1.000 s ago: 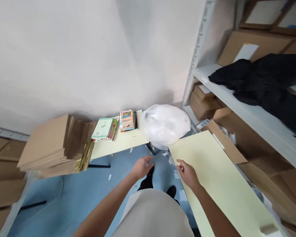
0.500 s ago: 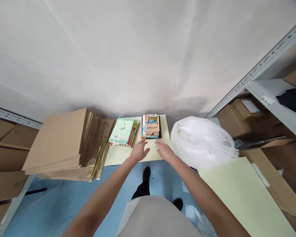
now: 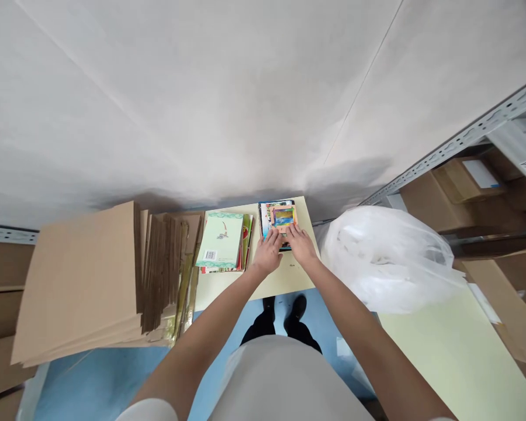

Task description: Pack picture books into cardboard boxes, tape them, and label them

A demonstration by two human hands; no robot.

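On the pale table lies a stack of books, topped by a small pinkish book [image 3: 284,217] with a colourful framed picture on its cover. My left hand [image 3: 268,251] rests at the near left part of this stack, its fingers stretched over the covers. At the near right, my right hand [image 3: 301,244] touches the small book with its fingers extended. Neither hand visibly grips anything; the thumbs' contact is hard to see. A second stack stands just left of my left hand, with a pale green book [image 3: 221,240] showing a barcode on top.
Flat cardboard pieces [image 3: 81,280] are piled at the left. A bulky white plastic bundle [image 3: 383,257] sits right of the table [image 3: 249,286]. Metal shelving with cardboard boxes [image 3: 471,178] flanks the right side; a second pale tabletop [image 3: 456,345] lies at lower right.
Both hands have moved forward from the table's near part onto the book stack. My feet have come closer together near the table, and the view has shifted.
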